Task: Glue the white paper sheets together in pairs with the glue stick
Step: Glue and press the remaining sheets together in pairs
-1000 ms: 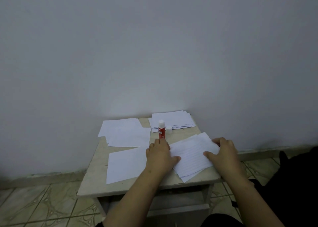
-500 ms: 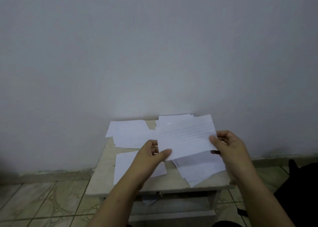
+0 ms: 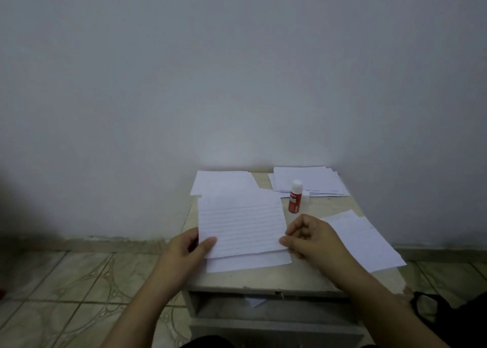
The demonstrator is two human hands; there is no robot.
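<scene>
Pinched at its near left corner between thumb and fingers of the left hand (image 3: 184, 252), and at its near right corner by the curled fingertips of the right hand (image 3: 311, 238): a lined sheet (image 3: 241, 226), held flat just above the near middle of a small stone-topped table (image 3: 266, 281). Directly beneath, another sheet (image 3: 250, 264), its near edge peeking out toward the front edge. Behind the held sheet, more paper (image 3: 224, 183) at the far left corner. Upright just beyond the right hand, a red glue stick (image 3: 295, 199) with its white tip bared, the loose cap (image 3: 305, 197) standing beside it. Behind those, a stack of sheets (image 3: 308, 180) in the far right corner against the wall. Along the right edge, a further pile of paper (image 3: 363, 239) overhanging slightly. Plain grey wall (image 3: 237, 71) behind; patterned floor tiles (image 3: 79, 281) below; a dark bag or cloth (image 3: 448, 313) on the floor at right.
</scene>
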